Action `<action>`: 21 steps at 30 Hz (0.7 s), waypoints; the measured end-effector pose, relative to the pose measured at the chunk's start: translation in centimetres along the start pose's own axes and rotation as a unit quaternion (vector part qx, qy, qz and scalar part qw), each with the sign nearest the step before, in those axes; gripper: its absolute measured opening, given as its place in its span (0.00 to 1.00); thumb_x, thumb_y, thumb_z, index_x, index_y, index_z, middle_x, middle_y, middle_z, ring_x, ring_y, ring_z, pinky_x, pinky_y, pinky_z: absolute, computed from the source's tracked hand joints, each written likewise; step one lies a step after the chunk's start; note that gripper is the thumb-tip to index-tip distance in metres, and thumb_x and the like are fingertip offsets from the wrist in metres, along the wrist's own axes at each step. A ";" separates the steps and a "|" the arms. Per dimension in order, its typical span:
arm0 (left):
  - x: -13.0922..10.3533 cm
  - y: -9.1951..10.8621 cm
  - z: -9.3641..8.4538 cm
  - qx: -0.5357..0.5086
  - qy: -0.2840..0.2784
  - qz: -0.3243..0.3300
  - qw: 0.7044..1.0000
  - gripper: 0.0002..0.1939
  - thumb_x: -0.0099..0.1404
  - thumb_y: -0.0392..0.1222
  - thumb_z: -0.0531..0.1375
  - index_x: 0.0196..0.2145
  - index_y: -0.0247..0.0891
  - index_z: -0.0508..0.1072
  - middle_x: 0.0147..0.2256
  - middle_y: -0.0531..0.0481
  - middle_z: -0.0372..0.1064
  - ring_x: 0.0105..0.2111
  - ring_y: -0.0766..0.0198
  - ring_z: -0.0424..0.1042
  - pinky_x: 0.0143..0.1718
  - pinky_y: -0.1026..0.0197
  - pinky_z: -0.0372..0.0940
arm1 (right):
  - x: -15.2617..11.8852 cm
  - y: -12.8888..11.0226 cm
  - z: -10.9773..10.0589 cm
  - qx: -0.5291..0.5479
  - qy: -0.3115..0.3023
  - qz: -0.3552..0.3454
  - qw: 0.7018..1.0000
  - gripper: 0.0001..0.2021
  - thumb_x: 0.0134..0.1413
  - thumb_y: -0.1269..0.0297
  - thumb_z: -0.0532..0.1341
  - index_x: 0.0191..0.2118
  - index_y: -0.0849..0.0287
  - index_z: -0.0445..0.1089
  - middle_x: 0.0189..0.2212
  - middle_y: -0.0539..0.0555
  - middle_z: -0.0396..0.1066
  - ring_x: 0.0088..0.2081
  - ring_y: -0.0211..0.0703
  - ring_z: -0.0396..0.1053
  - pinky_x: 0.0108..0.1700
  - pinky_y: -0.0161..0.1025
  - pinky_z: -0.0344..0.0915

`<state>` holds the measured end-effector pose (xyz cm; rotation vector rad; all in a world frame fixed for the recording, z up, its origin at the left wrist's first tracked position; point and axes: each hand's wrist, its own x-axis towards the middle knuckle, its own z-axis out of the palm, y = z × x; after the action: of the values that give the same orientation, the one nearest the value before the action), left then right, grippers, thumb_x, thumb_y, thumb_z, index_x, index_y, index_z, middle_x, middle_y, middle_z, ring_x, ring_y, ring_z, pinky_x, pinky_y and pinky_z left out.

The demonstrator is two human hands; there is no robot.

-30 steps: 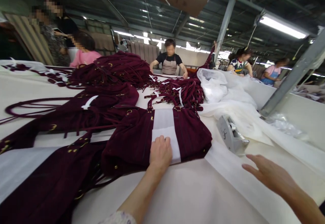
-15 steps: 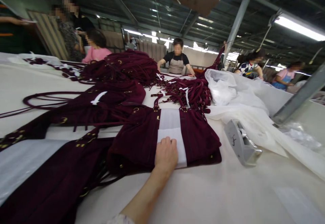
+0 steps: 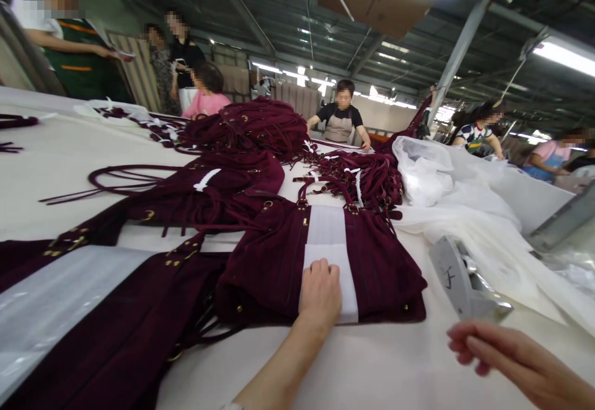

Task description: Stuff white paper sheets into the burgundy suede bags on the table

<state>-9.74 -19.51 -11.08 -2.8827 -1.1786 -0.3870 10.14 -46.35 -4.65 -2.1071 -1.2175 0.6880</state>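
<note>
Left grip [image 3: 320, 293], curled, presses the wrap [image 3: 326, 227] on the bag [image 3: 383, 267]; slackening could loosen it (right grip [image 3: 509, 354] part-curled; full closure unclear for both).

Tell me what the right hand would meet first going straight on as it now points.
Probably the near right corner of the burgundy bag under the left hand; depth is unclear, so the right hand might pass over it.

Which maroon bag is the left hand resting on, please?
The bag beside the metal device: the left hand rests on its white band; the banded bag to its left is untouched.
</note>
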 end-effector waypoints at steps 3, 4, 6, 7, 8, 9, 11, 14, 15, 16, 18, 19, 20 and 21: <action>-0.2 -0.1 0.0 -0.007 -0.002 -0.006 1.000 0.11 0.63 0.32 0.51 0.41 0.35 0.71 0.40 0.39 0.65 0.42 0.50 0.62 0.42 0.51 0.56 | 6.9 -5.9 2.0 0.045 -0.083 -0.118 0.989 0.20 0.61 0.48 0.51 0.45 0.52 0.73 0.41 0.56 0.75 0.42 0.46 0.72 0.45 0.41 0.71; -0.2 -0.2 0.0 -0.007 -0.003 -0.008 1.000 0.11 0.63 0.32 0.52 0.41 0.35 0.71 0.40 0.38 0.65 0.42 0.50 0.62 0.41 0.51 0.56 | 8.9 -7.3 2.9 0.033 -0.078 -0.158 0.984 0.19 0.63 0.51 0.50 0.48 0.53 0.72 0.44 0.56 0.74 0.45 0.45 0.72 0.48 0.42 0.69; -0.3 -0.2 0.1 -0.006 -0.005 -0.008 1.000 0.11 0.62 0.33 0.52 0.41 0.34 0.71 0.39 0.38 0.65 0.41 0.50 0.62 0.41 0.51 0.56 | 12.2 -9.0 5.2 -0.026 -0.053 -0.240 0.969 0.19 0.65 0.57 0.48 0.54 0.53 0.69 0.53 0.55 0.68 0.54 0.44 0.66 0.58 0.45 0.62; -0.3 -0.1 0.1 -0.006 -0.005 -0.006 1.000 0.11 0.62 0.33 0.52 0.41 0.34 0.71 0.39 0.38 0.65 0.41 0.51 0.62 0.41 0.51 0.56 | 13.5 -9.4 6.5 -0.069 -0.045 -0.281 0.956 0.19 0.65 0.60 0.48 0.56 0.53 0.67 0.57 0.54 0.64 0.58 0.44 0.61 0.62 0.45 0.57; -0.3 -0.1 0.2 -0.004 -0.005 -0.003 1.000 0.11 0.63 0.34 0.52 0.41 0.34 0.71 0.39 0.38 0.65 0.41 0.51 0.62 0.41 0.51 0.56 | 14.7 -9.6 7.9 -0.117 -0.040 -0.313 0.942 0.19 0.65 0.63 0.48 0.58 0.54 0.65 0.60 0.54 0.60 0.61 0.44 0.56 0.64 0.45 0.52; -0.3 -0.1 0.2 -0.001 -0.004 -0.001 1.000 0.11 0.63 0.34 0.52 0.41 0.34 0.71 0.39 0.39 0.65 0.41 0.51 0.62 0.42 0.51 0.56 | 15.8 -9.5 9.3 -0.160 -0.037 -0.332 0.929 0.20 0.64 0.65 0.48 0.60 0.55 0.62 0.63 0.55 0.57 0.63 0.44 0.53 0.64 0.45 0.51; -0.3 0.0 0.3 0.005 -0.003 0.002 1.000 0.11 0.64 0.34 0.51 0.41 0.34 0.71 0.40 0.39 0.65 0.41 0.51 0.62 0.42 0.51 0.56 | 17.8 -9.1 11.9 -0.221 -0.006 -0.313 0.924 0.23 0.63 0.68 0.48 0.62 0.59 0.58 0.64 0.58 0.54 0.63 0.45 0.53 0.62 0.44 0.55; -0.3 0.2 0.5 0.009 -0.006 0.007 1.000 0.12 0.63 0.33 0.51 0.41 0.34 0.71 0.40 0.39 0.66 0.41 0.51 0.62 0.43 0.50 0.56 | 20.8 -8.3 14.5 -0.246 0.067 -0.221 0.941 0.22 0.64 0.67 0.47 0.62 0.64 0.57 0.58 0.63 0.61 0.57 0.47 0.62 0.56 0.43 0.60; -0.3 0.3 0.5 0.010 -0.008 0.007 1.000 0.12 0.62 0.33 0.52 0.42 0.34 0.71 0.40 0.39 0.66 0.41 0.51 0.62 0.43 0.50 0.56 | 21.7 -8.1 14.8 -0.246 0.079 -0.202 0.945 0.21 0.64 0.66 0.49 0.61 0.63 0.58 0.54 0.63 0.65 0.53 0.48 0.64 0.54 0.42 0.62; -0.3 0.3 0.6 0.010 -0.011 0.008 1.000 0.13 0.62 0.33 0.52 0.43 0.34 0.71 0.41 0.38 0.66 0.42 0.50 0.62 0.43 0.49 0.56 | 22.5 -8.0 15.0 -0.246 0.082 -0.192 0.946 0.20 0.63 0.64 0.51 0.59 0.62 0.60 0.50 0.62 0.67 0.50 0.48 0.66 0.52 0.42 0.62; -0.4 0.4 0.7 0.010 -0.017 0.004 1.000 0.14 0.61 0.34 0.53 0.44 0.33 0.70 0.42 0.37 0.66 0.42 0.49 0.62 0.43 0.49 0.56 | 23.7 -7.9 15.0 -0.248 0.070 -0.186 0.948 0.17 0.59 0.62 0.58 0.52 0.60 0.65 0.41 0.58 0.70 0.42 0.46 0.69 0.46 0.40 0.63; -0.4 0.4 0.7 0.011 -0.019 0.001 1.000 0.15 0.61 0.34 0.53 0.45 0.32 0.70 0.42 0.37 0.66 0.43 0.49 0.62 0.43 0.49 0.56 | 24.1 -8.0 14.8 -0.249 0.062 -0.186 0.948 0.14 0.56 0.62 0.60 0.48 0.59 0.68 0.37 0.56 0.70 0.39 0.45 0.69 0.44 0.39 0.63; -0.4 0.4 0.8 0.012 -0.020 -0.001 1.000 0.15 0.61 0.35 0.53 0.45 0.32 0.70 0.42 0.37 0.66 0.43 0.49 0.62 0.44 0.48 0.56 | 24.3 -8.1 14.7 -0.250 0.053 -0.189 0.948 0.11 0.54 0.62 0.62 0.43 0.58 0.69 0.35 0.54 0.70 0.38 0.44 0.68 0.42 0.38 0.63; -0.5 0.5 0.8 0.013 -0.020 -0.003 1.000 0.15 0.61 0.35 0.53 0.45 0.32 0.70 0.43 0.37 0.66 0.44 0.49 0.62 0.46 0.48 0.56 | 24.5 -8.2 14.5 -0.251 0.045 -0.195 0.947 0.09 0.53 0.62 0.63 0.40 0.57 0.70 0.34 0.53 0.69 0.37 0.44 0.68 0.42 0.38 0.62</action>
<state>-9.56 -20.11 -11.96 -2.8784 -1.1880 -0.3115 6.28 -17.93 -12.00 -2.1455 -1.8345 0.1027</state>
